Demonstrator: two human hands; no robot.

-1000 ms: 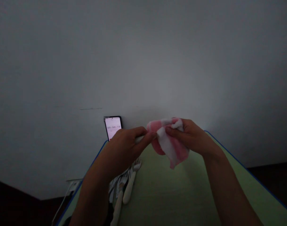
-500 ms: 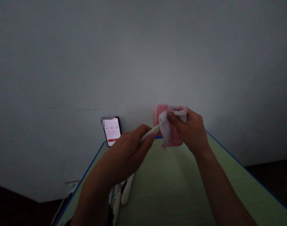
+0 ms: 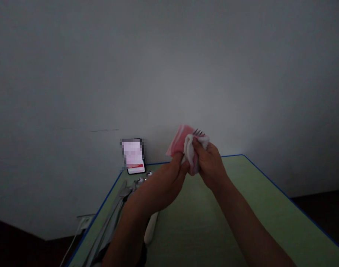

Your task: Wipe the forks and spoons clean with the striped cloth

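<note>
My two hands meet above the far part of a green table (image 3: 242, 200). My left hand (image 3: 164, 183) is closed round the white handle of a fork, and the handle is hidden inside the fist. The fork's tines (image 3: 198, 132) stick out above a pink and white cloth (image 3: 183, 145). My right hand (image 3: 210, 163) is closed on that cloth and presses it round the fork's upper part.
A phone (image 3: 134, 155) with a lit screen leans against the grey wall at the table's far left corner. Several pieces of cutlery (image 3: 125, 200) lie along the left edge, and a white handle (image 3: 151, 228) lies below my left forearm. A cable (image 3: 75, 237) hangs by the left corner.
Both hands came closer together and shifted slightly left. The cloth is bunched tighter round the fork, and the tines now show above it. The white handle is now hidden in my left hand.
</note>
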